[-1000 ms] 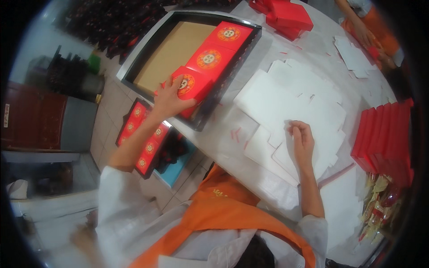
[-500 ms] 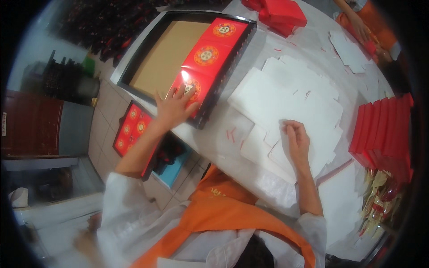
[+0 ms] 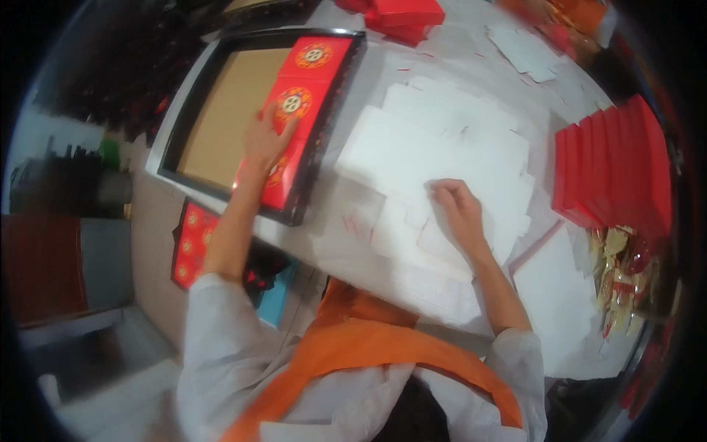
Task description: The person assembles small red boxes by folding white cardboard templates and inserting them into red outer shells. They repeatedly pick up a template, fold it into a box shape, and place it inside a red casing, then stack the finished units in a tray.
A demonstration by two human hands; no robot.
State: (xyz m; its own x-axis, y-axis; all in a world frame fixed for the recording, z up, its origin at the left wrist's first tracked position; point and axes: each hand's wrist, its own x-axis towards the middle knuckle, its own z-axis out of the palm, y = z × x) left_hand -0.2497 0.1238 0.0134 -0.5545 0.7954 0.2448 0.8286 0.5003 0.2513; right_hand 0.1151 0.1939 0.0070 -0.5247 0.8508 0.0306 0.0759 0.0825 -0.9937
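Note:
My left hand rests, fingers apart, on a row of red boxes with round orange-and-cream medallions. The row lines the right side of a black-edged tray, whose bare tan base shows to the left. Over a pile of white card sheets hovers my right hand, its fingers curled inward. Whatever may be between those fingertips is hidden.
To the right stand several red boxes in a row, with gold-and-red trimmings nearer me. More red boxes lie at the far edge. A patterned red tray sits below the table's left side. Another person's orange clothing shows far right.
My left hand has slid farther along the red row, away from me, uncovering part of the nearest medallion. My right hand stays curled over the white sheets. The whole view has shifted.

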